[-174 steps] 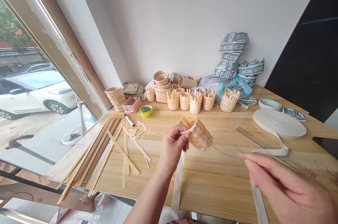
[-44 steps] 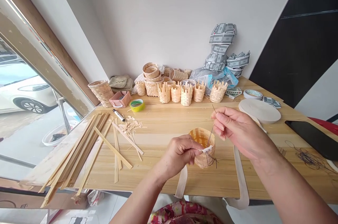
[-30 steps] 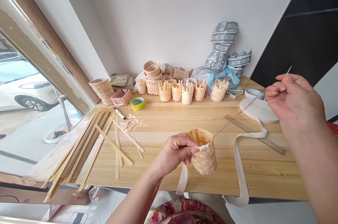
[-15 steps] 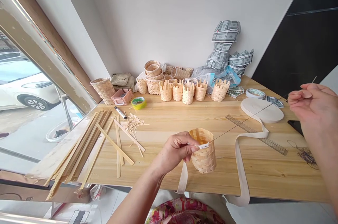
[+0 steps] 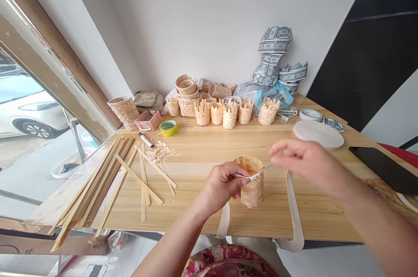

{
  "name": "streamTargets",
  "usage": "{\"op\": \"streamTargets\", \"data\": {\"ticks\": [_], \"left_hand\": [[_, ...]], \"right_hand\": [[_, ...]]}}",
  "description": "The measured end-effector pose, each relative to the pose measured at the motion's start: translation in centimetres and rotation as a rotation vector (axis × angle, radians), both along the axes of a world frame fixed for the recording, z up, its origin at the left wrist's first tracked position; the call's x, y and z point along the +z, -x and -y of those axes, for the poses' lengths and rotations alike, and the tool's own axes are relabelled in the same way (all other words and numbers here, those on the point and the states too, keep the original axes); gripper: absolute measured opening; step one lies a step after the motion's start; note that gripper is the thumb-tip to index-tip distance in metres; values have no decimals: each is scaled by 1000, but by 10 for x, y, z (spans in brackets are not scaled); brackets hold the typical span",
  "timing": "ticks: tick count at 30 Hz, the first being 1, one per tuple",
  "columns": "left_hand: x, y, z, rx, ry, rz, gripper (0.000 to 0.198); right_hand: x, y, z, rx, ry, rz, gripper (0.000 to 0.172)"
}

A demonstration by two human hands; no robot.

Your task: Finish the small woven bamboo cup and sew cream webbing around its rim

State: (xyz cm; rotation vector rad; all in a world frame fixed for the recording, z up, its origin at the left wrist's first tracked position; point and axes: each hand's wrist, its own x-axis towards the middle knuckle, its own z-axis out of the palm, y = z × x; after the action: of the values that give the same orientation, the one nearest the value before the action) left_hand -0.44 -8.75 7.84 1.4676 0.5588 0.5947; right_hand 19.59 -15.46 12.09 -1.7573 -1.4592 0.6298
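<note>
My left hand pinches the rim of a small woven basket, thumb outside and fingers over the edge. Along that rim lies a short white strip, partly under my thumb. A dark thread leads from the rim toward my right hand, whose fingers are closed and slightly blurred just right of the basket. No needle can be made out in them. Lengths of cream cotton tape hang over the table edge on both sides of the basket.
On the left lie long wooden strips, offcuts and a marker. Yellow-green tape, a pink box and several baskets stand behind. A cream tape roll and a black phone are at right.
My right hand has come from the far right in toward the basket, and the taut thread is now short and slack. My left hand keeps its hold on the rim.
</note>
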Motion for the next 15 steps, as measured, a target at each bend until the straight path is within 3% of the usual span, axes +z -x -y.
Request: {"op": "streamTargets", "data": {"ticks": [2, 4, 7, 11, 13, 15], "left_hand": [[-2, -4, 2, 5, 38, 25, 25], [-3, -6, 4, 18, 59, 64, 27], [-3, -7, 4, 10, 77, 98, 28], [2, 2, 6, -110, 66, 60, 23], [5, 9, 8, -87, -86, -36, 25], [4, 16, 10, 35, -382, -173, 32]], "right_hand": [[-4, 32, 3, 174, 135, 99, 13], [-7, 50, 4, 247, 130, 187, 13], [-7, 55, 3, 277, 96, 249, 23], [-4, 46, 5, 330, 143, 193, 23], [-3, 41, 7, 335, 177, 165, 22], [-3, 38, 8, 324, 210, 149, 20]]}}
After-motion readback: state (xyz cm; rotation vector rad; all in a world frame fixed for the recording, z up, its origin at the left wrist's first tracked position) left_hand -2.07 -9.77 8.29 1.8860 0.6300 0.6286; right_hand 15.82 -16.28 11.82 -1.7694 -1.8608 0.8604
